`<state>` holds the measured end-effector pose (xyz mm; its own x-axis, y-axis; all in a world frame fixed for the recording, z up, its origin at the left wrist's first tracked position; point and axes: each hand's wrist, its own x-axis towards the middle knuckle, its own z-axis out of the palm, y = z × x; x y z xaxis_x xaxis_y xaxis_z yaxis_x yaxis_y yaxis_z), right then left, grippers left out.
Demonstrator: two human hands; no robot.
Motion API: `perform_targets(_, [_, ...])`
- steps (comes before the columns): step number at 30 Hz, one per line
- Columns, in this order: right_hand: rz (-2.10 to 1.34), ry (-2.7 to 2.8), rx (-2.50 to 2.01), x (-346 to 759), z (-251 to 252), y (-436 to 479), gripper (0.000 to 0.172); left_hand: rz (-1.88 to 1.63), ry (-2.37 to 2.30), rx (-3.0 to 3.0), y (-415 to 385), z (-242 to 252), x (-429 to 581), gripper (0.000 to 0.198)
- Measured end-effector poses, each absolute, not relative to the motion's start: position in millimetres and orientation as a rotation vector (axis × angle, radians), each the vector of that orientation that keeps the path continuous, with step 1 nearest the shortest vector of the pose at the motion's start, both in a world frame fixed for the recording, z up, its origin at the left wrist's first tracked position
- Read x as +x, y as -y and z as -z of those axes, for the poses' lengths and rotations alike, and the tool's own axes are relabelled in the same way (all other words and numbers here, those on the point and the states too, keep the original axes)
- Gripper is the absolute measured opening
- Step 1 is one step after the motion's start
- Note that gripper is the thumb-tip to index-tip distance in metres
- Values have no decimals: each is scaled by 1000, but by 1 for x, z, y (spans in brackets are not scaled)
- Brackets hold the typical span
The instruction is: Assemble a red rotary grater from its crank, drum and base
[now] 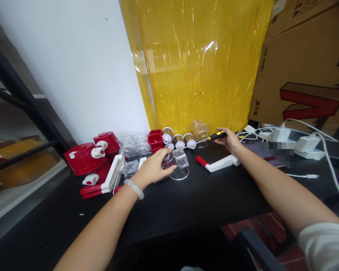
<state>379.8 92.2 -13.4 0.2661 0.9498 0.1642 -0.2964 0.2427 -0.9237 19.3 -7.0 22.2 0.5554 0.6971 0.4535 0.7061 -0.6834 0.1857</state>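
Left hand (154,167) has its grip closed on the near end of a clear plastic piece (181,160), fingers over the top and thumb underneath. The piece stands on the black table (203,199) on a round clear base. Being see-through, it's hard to make out exactly where plastic ends and fingers start.

Right hand (228,140) has its grip wrapped around the black-and-yellow handle of a screwdriver (214,135). The thin shaft runs off to the left of that grip, toward a row of metal drums (178,141).

Just on my side of the right grip lies a white crank with a red end (219,163). Left of the left grip it's crowded: red housings (83,158), white bits and more clear parts, all overlapping so I can't separate them.

Room-wise, the tabletop between both grips and me is bare, right to the front edge. Behind the grips a yellow plastic sheet (197,64) and the wall close things off, with a cardboard box (305,64) beyond the right grip. Chargers and cables (305,145) sprawl to its right, one patch there blurred out. A black shelf frame (22,101) is cut off at the far left.
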Motion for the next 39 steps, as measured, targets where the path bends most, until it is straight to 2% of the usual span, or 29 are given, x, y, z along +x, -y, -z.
perform_targets(3, [-969,917,-902,379,16,-94,17,791,1231,-2751,7,-22,19,63])
perform_targets(10, [-934,925,-930,381,16,-97,38,803,1224,-2750,6,-21,19,62])
perform_targets(17, [-1007,876,-897,381,12,-92,24,789,1233,-2751,6,-22,19,62])
perform_targets(21, [-938,889,-905,379,14,-94,14,798,1236,-2746,6,-21,19,62])
perform_targets(26, [-816,989,-876,379,19,-99,31,801,1234,-2756,7,-21,19,62])
perform_targets(29, [-853,952,-903,381,17,-98,36,809,1237,-2761,7,-21,19,62])
perform_targets(39, [-967,874,-901,380,13,-93,21,788,1239,-2754,7,-22,19,62])
